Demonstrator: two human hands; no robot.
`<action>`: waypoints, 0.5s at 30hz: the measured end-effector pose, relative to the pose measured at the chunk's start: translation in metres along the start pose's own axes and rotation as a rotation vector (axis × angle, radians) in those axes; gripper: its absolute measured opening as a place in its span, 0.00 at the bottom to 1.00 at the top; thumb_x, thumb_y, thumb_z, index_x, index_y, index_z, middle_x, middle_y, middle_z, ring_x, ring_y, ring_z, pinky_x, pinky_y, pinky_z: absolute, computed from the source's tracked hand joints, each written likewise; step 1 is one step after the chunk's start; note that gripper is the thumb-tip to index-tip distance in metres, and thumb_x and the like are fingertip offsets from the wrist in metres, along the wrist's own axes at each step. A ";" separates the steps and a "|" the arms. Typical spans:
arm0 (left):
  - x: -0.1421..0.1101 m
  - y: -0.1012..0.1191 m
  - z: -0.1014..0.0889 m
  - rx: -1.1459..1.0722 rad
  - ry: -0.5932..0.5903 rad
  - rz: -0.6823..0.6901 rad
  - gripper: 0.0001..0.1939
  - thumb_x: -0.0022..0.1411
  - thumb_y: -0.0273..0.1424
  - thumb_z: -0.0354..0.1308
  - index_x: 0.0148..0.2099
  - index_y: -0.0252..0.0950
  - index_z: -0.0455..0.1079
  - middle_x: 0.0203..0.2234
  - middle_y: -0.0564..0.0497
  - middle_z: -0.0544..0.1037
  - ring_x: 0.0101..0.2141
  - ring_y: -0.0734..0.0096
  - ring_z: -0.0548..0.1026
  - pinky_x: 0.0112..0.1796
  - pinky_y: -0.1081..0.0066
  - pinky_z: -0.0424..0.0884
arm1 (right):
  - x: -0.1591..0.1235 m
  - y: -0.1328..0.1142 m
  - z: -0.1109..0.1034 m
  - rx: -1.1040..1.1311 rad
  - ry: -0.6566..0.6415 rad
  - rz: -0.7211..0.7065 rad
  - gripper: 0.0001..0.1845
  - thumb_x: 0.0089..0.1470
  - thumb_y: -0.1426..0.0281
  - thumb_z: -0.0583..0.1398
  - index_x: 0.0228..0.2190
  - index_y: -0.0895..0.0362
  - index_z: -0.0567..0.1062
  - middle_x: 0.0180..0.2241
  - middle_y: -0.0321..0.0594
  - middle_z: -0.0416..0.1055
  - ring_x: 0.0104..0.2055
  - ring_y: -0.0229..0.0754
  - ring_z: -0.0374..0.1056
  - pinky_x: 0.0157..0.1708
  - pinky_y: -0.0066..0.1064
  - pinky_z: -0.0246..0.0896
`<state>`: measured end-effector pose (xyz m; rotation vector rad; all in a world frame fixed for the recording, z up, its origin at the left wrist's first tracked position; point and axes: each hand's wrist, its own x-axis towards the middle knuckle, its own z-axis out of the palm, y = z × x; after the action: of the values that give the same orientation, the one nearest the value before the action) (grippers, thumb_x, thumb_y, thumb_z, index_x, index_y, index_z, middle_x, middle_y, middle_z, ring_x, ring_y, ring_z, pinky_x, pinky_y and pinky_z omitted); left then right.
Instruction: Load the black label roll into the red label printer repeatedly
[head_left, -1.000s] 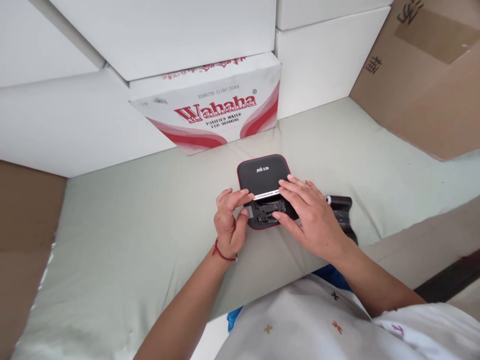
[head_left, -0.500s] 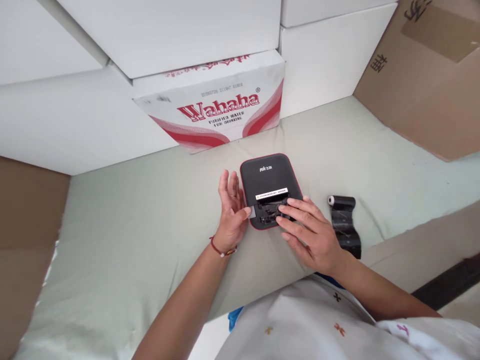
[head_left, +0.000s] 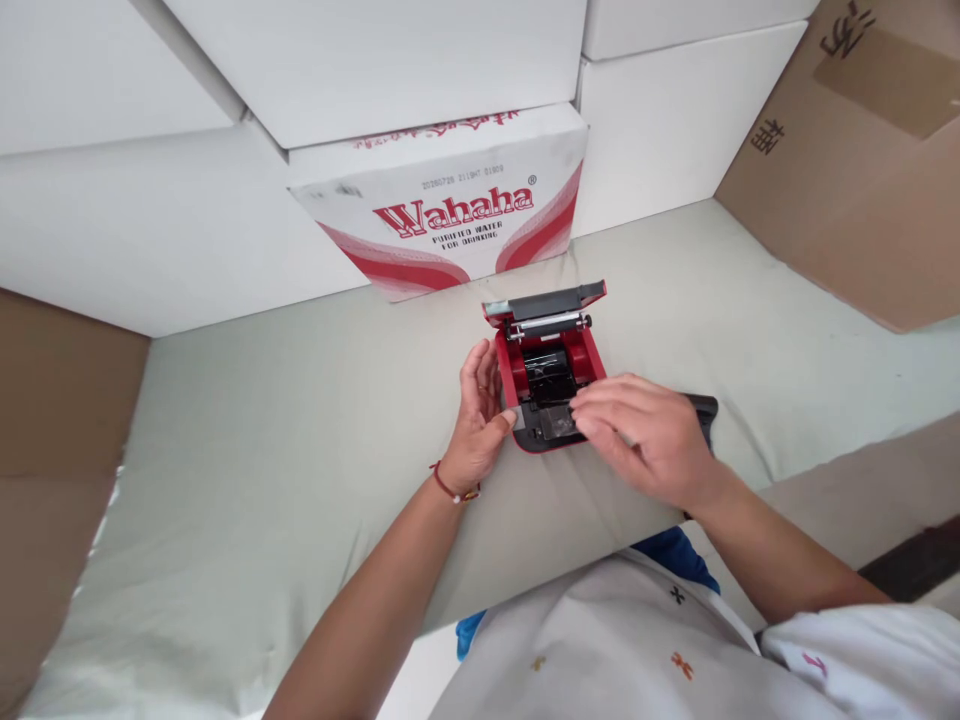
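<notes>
Partly behind right hand [head_left: 649, 440]: open device [head_left: 511, 372]

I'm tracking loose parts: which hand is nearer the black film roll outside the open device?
Right. The right hand overlaps the black film roll in view, hiding part of it; the left hand is farther away, at the left side of the open device.

We count one red-and-black device [head_left: 512, 372]; inside it, one glossy roll [head_left: 549, 374]; right of it, one dark roll [head_left: 705, 407]; behind it, one Wahaha box [head_left: 465, 215].
</notes>
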<state>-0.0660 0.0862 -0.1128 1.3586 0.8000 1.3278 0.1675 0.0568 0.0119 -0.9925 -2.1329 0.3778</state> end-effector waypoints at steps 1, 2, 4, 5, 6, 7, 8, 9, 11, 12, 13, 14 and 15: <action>0.000 0.000 0.001 -0.034 0.002 -0.003 0.48 0.64 0.54 0.68 0.77 0.57 0.48 0.79 0.45 0.53 0.77 0.52 0.54 0.73 0.49 0.59 | 0.010 0.000 -0.003 -0.011 -0.028 0.064 0.16 0.73 0.66 0.56 0.41 0.52 0.85 0.45 0.43 0.86 0.47 0.45 0.81 0.51 0.38 0.77; 0.001 0.001 0.001 -0.068 0.008 -0.011 0.47 0.64 0.54 0.69 0.77 0.58 0.49 0.78 0.45 0.54 0.77 0.52 0.55 0.73 0.48 0.58 | 0.020 0.001 -0.006 -0.048 -0.074 0.128 0.17 0.73 0.66 0.55 0.42 0.53 0.85 0.48 0.44 0.85 0.47 0.44 0.81 0.50 0.37 0.76; 0.001 0.004 0.004 -0.131 0.027 -0.039 0.47 0.63 0.52 0.70 0.76 0.58 0.52 0.78 0.47 0.56 0.76 0.51 0.56 0.74 0.47 0.55 | 0.044 0.002 -0.005 -0.200 -0.228 0.230 0.17 0.73 0.66 0.55 0.46 0.54 0.84 0.52 0.45 0.83 0.48 0.47 0.81 0.48 0.37 0.74; 0.001 0.005 0.005 -0.159 0.037 -0.055 0.46 0.62 0.51 0.71 0.76 0.58 0.54 0.77 0.48 0.56 0.76 0.51 0.56 0.74 0.47 0.54 | 0.055 0.003 -0.003 -0.298 -0.333 0.264 0.17 0.72 0.66 0.55 0.47 0.54 0.84 0.52 0.45 0.83 0.48 0.49 0.80 0.46 0.38 0.73; 0.001 0.006 0.006 -0.183 0.046 -0.067 0.46 0.62 0.51 0.72 0.75 0.58 0.55 0.77 0.48 0.57 0.76 0.51 0.55 0.75 0.48 0.53 | 0.066 0.004 0.001 -0.396 -0.444 0.291 0.16 0.71 0.68 0.56 0.48 0.54 0.83 0.51 0.47 0.83 0.48 0.51 0.80 0.44 0.38 0.72; 0.001 0.006 0.006 -0.202 0.052 -0.072 0.45 0.61 0.50 0.72 0.74 0.58 0.57 0.77 0.49 0.58 0.76 0.51 0.55 0.75 0.48 0.53 | 0.076 0.005 0.006 -0.481 -0.546 0.314 0.16 0.69 0.70 0.56 0.48 0.55 0.83 0.51 0.48 0.83 0.47 0.53 0.80 0.42 0.39 0.71; 0.002 0.006 0.007 -0.216 0.055 -0.070 0.45 0.61 0.50 0.73 0.74 0.57 0.58 0.76 0.49 0.59 0.76 0.51 0.55 0.75 0.49 0.53 | 0.085 0.006 0.011 -0.544 -0.629 0.333 0.15 0.68 0.72 0.56 0.48 0.55 0.83 0.50 0.50 0.83 0.48 0.55 0.80 0.41 0.39 0.70; 0.002 0.006 0.007 -0.224 0.052 -0.064 0.44 0.60 0.50 0.73 0.73 0.56 0.60 0.76 0.49 0.60 0.76 0.51 0.56 0.74 0.49 0.53 | 0.092 0.006 0.016 -0.583 -0.691 0.347 0.15 0.67 0.74 0.57 0.47 0.56 0.83 0.50 0.51 0.83 0.48 0.57 0.80 0.40 0.39 0.69; 0.003 0.005 0.007 -0.232 0.043 -0.046 0.42 0.60 0.49 0.73 0.72 0.55 0.62 0.75 0.49 0.61 0.75 0.51 0.58 0.74 0.50 0.55 | 0.102 0.007 0.024 -0.612 -0.758 0.365 0.16 0.65 0.76 0.57 0.45 0.57 0.84 0.48 0.54 0.83 0.50 0.58 0.80 0.41 0.39 0.69; 0.004 0.004 0.007 -0.233 0.039 -0.039 0.42 0.61 0.49 0.73 0.72 0.55 0.62 0.75 0.49 0.61 0.75 0.51 0.58 0.73 0.50 0.56 | 0.105 0.007 0.027 -0.615 -0.769 0.371 0.16 0.64 0.77 0.57 0.45 0.58 0.84 0.48 0.55 0.83 0.51 0.58 0.79 0.41 0.39 0.69; 0.004 0.003 0.007 -0.233 0.037 -0.033 0.41 0.61 0.49 0.73 0.72 0.55 0.62 0.75 0.49 0.61 0.75 0.51 0.59 0.73 0.50 0.57 | 0.106 0.007 0.029 -0.615 -0.769 0.376 0.15 0.64 0.77 0.57 0.45 0.58 0.84 0.47 0.56 0.83 0.51 0.58 0.79 0.42 0.39 0.69; 0.004 0.003 0.007 -0.232 0.036 -0.028 0.41 0.61 0.49 0.73 0.72 0.55 0.62 0.75 0.49 0.61 0.75 0.52 0.59 0.73 0.50 0.57 | 0.107 0.007 0.030 -0.616 -0.764 0.382 0.15 0.63 0.77 0.58 0.45 0.59 0.84 0.48 0.56 0.83 0.51 0.58 0.79 0.42 0.38 0.69; 0.004 0.003 0.007 -0.229 0.035 -0.025 0.41 0.61 0.49 0.73 0.72 0.55 0.62 0.75 0.49 0.61 0.75 0.52 0.59 0.73 0.50 0.57 | 0.106 0.008 0.030 -0.619 -0.759 0.389 0.16 0.63 0.77 0.58 0.46 0.59 0.84 0.49 0.56 0.83 0.51 0.58 0.79 0.42 0.38 0.69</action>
<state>-0.0590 0.0882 -0.1079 1.1438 0.6636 1.3816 0.1049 0.1427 0.0407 -1.8602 -2.8140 0.3087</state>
